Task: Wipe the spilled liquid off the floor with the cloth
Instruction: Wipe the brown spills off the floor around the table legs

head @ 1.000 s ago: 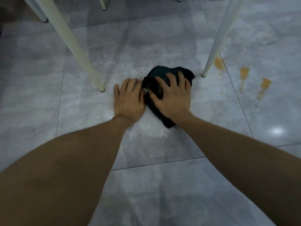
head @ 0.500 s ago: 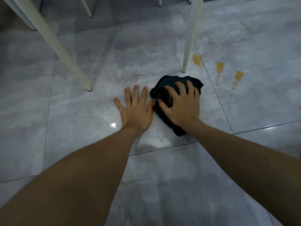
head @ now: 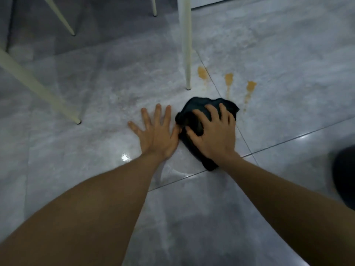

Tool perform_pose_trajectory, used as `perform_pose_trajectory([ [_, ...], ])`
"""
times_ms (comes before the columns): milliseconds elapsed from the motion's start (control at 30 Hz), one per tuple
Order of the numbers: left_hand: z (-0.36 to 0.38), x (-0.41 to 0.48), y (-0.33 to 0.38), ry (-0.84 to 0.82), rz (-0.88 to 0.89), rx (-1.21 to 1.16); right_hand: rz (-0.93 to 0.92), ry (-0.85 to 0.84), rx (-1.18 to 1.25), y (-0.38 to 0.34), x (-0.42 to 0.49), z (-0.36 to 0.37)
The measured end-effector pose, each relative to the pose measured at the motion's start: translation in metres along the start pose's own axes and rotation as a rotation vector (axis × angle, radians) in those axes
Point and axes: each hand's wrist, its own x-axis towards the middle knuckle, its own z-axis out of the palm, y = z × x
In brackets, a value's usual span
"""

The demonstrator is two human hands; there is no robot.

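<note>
Grey floor tiles [head: 80, 189] fill our view, with white furniture legs [head: 185, 54] standing on them. Our right hand [head: 213, 135] presses flat on the dark cloth [head: 201, 106], fingers spread over it — not gripping it. Compared with a second ago, the cloth and hand have moved right, nearer to the three orange spill marks [head: 228, 78], which lie just beyond its far edge. Our left hand [head: 157, 135] now lies open, fingers wide apart, on the floor beside the cloth.
</note>
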Motion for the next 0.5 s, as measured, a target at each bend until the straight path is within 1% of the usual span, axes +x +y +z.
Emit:
perform_pose_trajectory([
  [67,-0.001,0.000,0.001,0.009,-0.017,-0.026,0.000,0.012,-0.023,0.027,-0.021,-0.009],
  [167,-0.007,0.003,0.001,0.045,-0.048,-0.061,0.124,0.011,-0.046,0.055,-0.006,-0.018],
  [200,-0.010,0.007,0.003,0.040,-0.033,-0.081,0.176,-0.008,-0.043,0.058,0.007,-0.017],
  [267,-0.014,0.018,0.015,0.007,0.062,-0.085,0.236,-0.038,-0.038,0.059,0.028,-0.013],
  [333,-0.014,0.026,0.034,-0.005,0.151,-0.041,0.246,-0.034,-0.046,0.058,0.030,-0.011],
  [367,-0.013,0.029,0.044,0.007,0.151,-0.032,0.229,-0.026,-0.041,0.060,0.024,-0.013],
  [433,-0.011,0.031,0.057,0.049,0.080,-0.044,0.175,-0.004,-0.053,0.071,0.004,-0.019],
  [500,-0.011,0.032,0.065,0.067,0.046,-0.051,0.186,0.013,-0.061,0.090,-0.011,-0.025],
])
